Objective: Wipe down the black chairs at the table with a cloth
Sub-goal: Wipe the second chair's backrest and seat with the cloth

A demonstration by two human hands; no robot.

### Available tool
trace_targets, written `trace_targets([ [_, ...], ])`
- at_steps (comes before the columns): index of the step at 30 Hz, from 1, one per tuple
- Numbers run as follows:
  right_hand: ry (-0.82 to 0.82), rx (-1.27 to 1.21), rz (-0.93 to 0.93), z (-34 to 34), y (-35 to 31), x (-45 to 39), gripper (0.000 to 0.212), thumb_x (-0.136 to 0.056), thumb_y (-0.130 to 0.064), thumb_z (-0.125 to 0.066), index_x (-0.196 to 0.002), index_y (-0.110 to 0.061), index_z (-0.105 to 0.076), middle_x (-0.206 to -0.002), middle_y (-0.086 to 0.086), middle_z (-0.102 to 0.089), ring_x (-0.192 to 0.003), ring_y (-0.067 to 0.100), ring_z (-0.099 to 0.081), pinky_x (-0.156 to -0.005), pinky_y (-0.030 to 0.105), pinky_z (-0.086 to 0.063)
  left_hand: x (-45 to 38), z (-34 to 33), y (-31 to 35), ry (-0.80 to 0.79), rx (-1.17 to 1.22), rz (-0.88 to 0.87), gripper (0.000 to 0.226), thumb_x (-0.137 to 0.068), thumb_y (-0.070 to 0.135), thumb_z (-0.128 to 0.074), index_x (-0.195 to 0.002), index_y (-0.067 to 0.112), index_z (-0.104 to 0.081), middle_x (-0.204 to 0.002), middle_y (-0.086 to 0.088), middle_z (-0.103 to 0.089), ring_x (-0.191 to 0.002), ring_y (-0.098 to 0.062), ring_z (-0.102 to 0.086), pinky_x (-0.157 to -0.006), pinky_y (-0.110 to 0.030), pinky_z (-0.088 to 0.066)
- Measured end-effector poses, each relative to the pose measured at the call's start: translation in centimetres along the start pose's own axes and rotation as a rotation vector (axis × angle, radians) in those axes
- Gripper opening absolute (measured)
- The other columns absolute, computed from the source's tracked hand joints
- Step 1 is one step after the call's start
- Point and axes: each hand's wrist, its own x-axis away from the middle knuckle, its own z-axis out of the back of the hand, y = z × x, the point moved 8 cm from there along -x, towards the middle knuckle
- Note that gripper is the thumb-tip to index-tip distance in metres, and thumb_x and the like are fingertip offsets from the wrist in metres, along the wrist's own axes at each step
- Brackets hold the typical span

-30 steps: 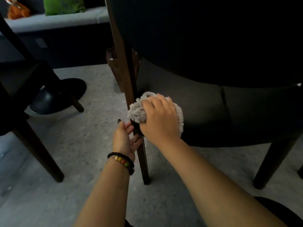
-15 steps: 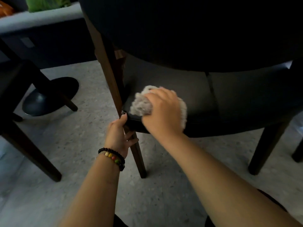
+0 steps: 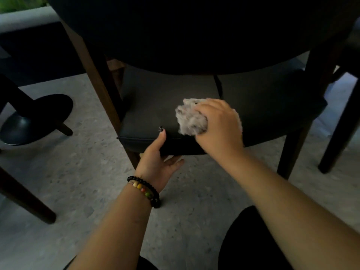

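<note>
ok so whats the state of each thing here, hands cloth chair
right hand: pressing the cloth onto the seat
cloth: bunched up, on the seat
left hand: gripping the seat's front edge, thumb on top
chair seat: level, under the table

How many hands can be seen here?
2. The left hand grips the chair seat at its front edge; the right hand holds the cloth on the seat.
</note>
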Motion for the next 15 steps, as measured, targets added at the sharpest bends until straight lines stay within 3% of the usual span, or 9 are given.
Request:
trace_targets([
  [3,0.067,-0.096,-0.114,-1.1,-1.3,-0.1,0.039,-0.071,-0.012,-0.07,-0.11,-0.011,-0.07,-0.115,0.006,-0.067,-0.122,0.027,-0.052,-0.108,0.044,-0.035,0.2,-0.2,-0.4,0.044,0.039,-0.034,0.039,-0.088,0.037,-0.066,-0.121,0.019,-0.059,-0.12,-0.01,-0.064,-0.108,-0.03,-0.063,-0.099,-0.048,-0.048],
  [7,-0.082,-0.029,0.147,0.7,0.3,1.4,0.043,-0.069,-0.008,-0.076,-0.111,-0.009,-0.071,-0.118,0.008,-0.066,-0.125,0.03,-0.051,-0.106,0.044,-0.033,0.1,0.2,-0.2,0.082,0.059,-0.052,0.026,-0.086,0.032,-0.069,-0.107,0.02,-0.06,-0.114,-0.006,-0.064,-0.103,-0.026,-0.063,-0.092,-0.043,-0.053],
  [10,-0.084,0.089,0.176,4.9,5.4,1.1,0.034,-0.077,-0.015,-0.071,-0.11,-0.007,-0.072,-0.117,0.011,-0.068,-0.12,0.03,-0.056,-0.106,0.043,-0.038,-0.5,0.6,0.2,0.077,0.07,-0.057,0.041,-0.084,0.031,-0.071,-0.119,0.021,-0.054,-0.115,-0.002,-0.059,-0.106,-0.028,-0.06,-0.088,-0.044,-0.053],
  [15,0.176,0.218,-0.292,10.9,14.4,-0.6,0.021,-0.084,-0.012,-0.06,-0.102,-0.005,-0.069,-0.108,0.012,-0.066,-0.108,0.028,-0.058,-0.092,0.038,-0.046,-0.5,0.6,-0.4,0.055,0.068,-0.033,0.059,-0.082,0.034,-0.073,-0.132,0.018,-0.047,-0.121,-0.002,-0.058,-0.111,-0.03,-0.059,-0.098,-0.046,-0.049],
])
